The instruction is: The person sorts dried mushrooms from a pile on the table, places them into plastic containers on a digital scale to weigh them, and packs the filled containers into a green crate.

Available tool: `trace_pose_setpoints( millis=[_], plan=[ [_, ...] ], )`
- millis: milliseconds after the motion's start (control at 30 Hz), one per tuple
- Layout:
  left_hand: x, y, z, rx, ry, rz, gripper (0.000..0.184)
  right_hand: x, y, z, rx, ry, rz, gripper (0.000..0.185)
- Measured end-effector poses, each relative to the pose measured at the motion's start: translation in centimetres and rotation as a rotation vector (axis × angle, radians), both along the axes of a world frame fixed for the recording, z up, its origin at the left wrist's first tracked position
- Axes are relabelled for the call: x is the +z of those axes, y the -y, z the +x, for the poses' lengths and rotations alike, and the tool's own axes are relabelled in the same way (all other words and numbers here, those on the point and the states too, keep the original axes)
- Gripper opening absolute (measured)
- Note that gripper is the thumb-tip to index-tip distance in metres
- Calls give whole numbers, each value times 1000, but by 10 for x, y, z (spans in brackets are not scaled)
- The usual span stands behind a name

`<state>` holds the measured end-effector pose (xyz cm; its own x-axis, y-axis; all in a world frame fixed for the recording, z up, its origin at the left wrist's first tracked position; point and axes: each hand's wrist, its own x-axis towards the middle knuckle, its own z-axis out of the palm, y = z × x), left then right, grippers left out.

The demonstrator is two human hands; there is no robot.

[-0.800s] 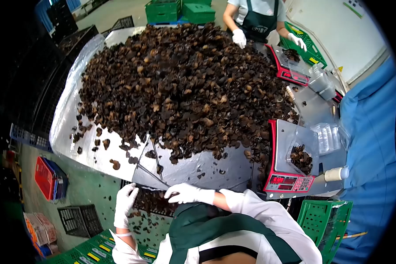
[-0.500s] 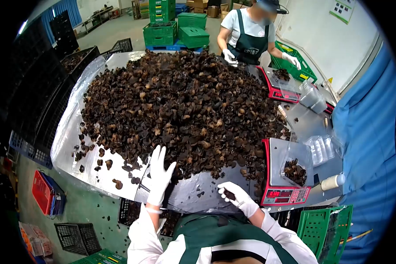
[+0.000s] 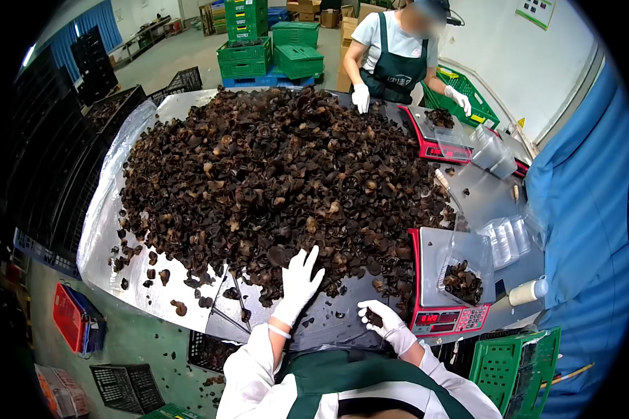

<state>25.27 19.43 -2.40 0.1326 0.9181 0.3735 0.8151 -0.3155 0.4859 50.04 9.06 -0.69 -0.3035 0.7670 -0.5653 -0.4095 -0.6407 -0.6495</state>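
Both hands are over the near side of the worktop (image 3: 346, 328), well apart from each other, gloved in white. Left hand (image 3: 299, 285) is spread wide, fingers fanned, tips right at the near edge of the heap of mushrooms (image 3: 279, 181); whether they press into it, I cannot tell. Right hand (image 3: 390, 325), lower and to the right of centre, curls palm inward, fingers closed around a dark mushroom piece (image 3: 374, 318).

And what a heap: dark brown, glossy in places, filling the middle of the frame, loose bits scattered at its lower left over the silvery surface!

Just right of the right hand sits the nearer scale (image 3: 430, 274), red-sided, red digits lit, a clear plastic box (image 3: 469, 253) on it with more mushrooms inside. Beside that, clear containers (image 3: 504, 241), then a white bottle (image 3: 528, 291) lying on its side.

Upper right, a co-worker (image 3: 397, 66) in a dark green apron stands at the far side, one gloved hand near the heap, the other beyond the farther scale (image 3: 446, 150).

Out at the edges: green crates (image 3: 245, 59) stacked up top, blue curtain (image 3: 583, 209) down the right, red tray (image 3: 67, 318) on the floor at lower left.
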Motion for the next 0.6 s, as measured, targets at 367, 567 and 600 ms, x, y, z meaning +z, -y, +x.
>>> trace_pose_setpoints(
  millis=[367, 567, 600],
  plan=[
    [-2, 66, 31, -249, -134, -78, 40, -1, -15, -4, 50, 44, -26, 24],
    [27, 92, 27, -445, -115, -181, 48, -1, -16, 2, 21, 146, -3, 18],
    [39, 92, 24, -433, -98, -233, 49, 4, -20, 0, -9, 171, 6, 15]
  ],
)
